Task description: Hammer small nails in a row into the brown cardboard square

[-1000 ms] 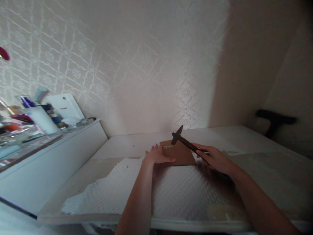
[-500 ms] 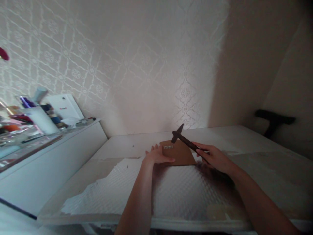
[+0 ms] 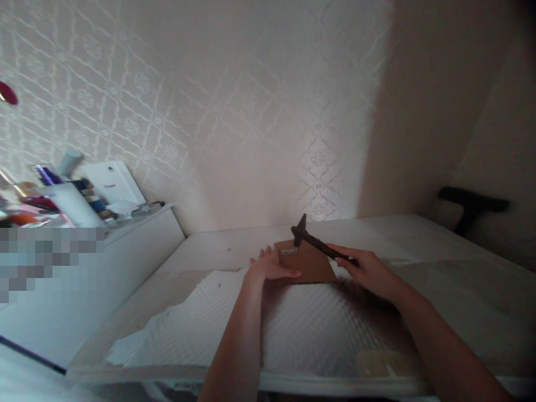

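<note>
A brown board, maybe cardboard [image 3: 312, 267], lies on the white quilted surface. Near its far left corner shows a short row of small pale marks or pieces [image 3: 288, 251], too small to make out. My left hand [image 3: 268, 267] rests over the board's left edge, thumb stretched across its top and the other fingers spread beyond the edge. In my right hand [image 3: 364, 267] is a dark hammer [image 3: 320, 245], gripped by its handle. The hammer's head hangs just over the board's far edge, beside the pale row; whether it touches cannot be told.
On the left stands a white cabinet [image 3: 142, 240] with bottles, tubes and a white box [image 3: 113, 181] on top. A patterned wall [image 3: 251, 139] rises behind the table. At the right is a black T-shaped object [image 3: 473, 204]. The table's covering [image 3: 167, 329] has a ragged left edge.
The hammer's head has dropped slightly and shifted a little left, toward the pale row, and its handle tilts less steeply. My left hand and the board stay where they were.
</note>
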The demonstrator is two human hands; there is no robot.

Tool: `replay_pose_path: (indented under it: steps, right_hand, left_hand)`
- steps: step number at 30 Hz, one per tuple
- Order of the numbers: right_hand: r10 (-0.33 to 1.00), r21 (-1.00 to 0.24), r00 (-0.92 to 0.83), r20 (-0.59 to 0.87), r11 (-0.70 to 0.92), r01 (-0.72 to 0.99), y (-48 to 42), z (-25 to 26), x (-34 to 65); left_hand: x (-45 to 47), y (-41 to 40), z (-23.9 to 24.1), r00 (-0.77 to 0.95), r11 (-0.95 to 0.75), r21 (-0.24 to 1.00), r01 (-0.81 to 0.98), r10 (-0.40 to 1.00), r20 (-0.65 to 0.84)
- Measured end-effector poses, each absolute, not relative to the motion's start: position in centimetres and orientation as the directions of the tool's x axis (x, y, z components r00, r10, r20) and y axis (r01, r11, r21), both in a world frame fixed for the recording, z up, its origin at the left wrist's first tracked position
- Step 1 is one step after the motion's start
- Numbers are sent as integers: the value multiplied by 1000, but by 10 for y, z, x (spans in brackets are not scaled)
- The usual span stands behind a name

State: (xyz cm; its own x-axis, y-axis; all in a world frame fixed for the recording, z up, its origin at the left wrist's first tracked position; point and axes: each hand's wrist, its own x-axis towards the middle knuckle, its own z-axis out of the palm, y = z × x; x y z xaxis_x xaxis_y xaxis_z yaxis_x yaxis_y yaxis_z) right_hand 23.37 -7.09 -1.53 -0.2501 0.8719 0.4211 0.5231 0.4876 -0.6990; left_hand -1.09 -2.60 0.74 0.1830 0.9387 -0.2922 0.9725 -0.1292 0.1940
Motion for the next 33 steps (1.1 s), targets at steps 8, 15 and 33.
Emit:
replay_pose_path:
  steps: [8,15,33]
  right_hand:
    - [870,-673,-261,419,490,554,-70,-8,236]
    - [960,-862,-154,234,279,423,-46,3,236]
    - [873,-665,-260,414,485,568,-42,-18,258]
  left_hand:
    - [-11,-25,7,189,-135,195,971,936,-296]
    - [-8,-32,16,142,-100,155,983,947,-289]
    - [80,-79,-12,415,-434,76,898,891,184]
